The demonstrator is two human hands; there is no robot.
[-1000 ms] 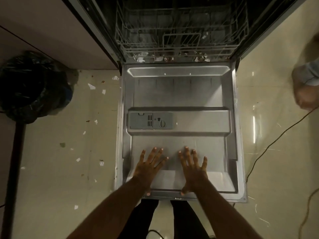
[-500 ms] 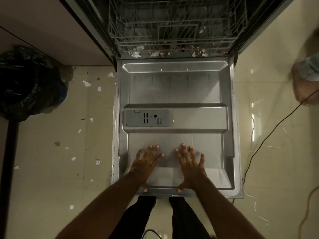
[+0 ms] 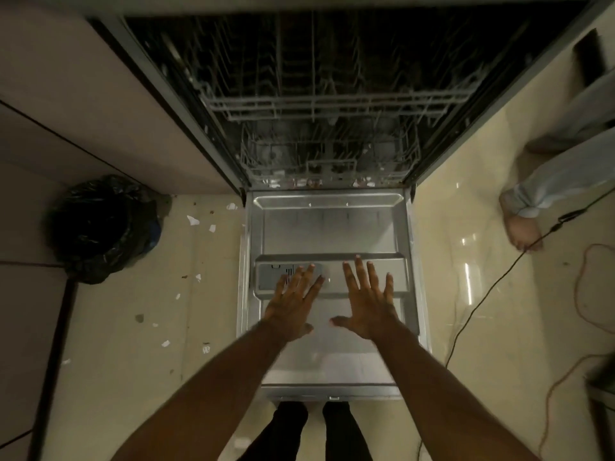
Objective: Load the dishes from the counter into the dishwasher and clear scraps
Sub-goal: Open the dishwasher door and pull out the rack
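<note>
Your left hand [image 3: 293,302] and right hand [image 3: 369,302] are both spread flat, holding nothing, over the dropped-open dishwasher door [image 3: 329,227]. I'd guess you're going for the lower rack [image 3: 326,163] at the far end so it's ready for loading. No dishes in view; scraps [image 3: 193,220] litter the floor [image 3: 133,327] on the left, by the bin bag [image 3: 103,227].

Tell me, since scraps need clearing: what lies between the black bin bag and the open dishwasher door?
Floor strewn with small white scraps, per the head view.
</note>
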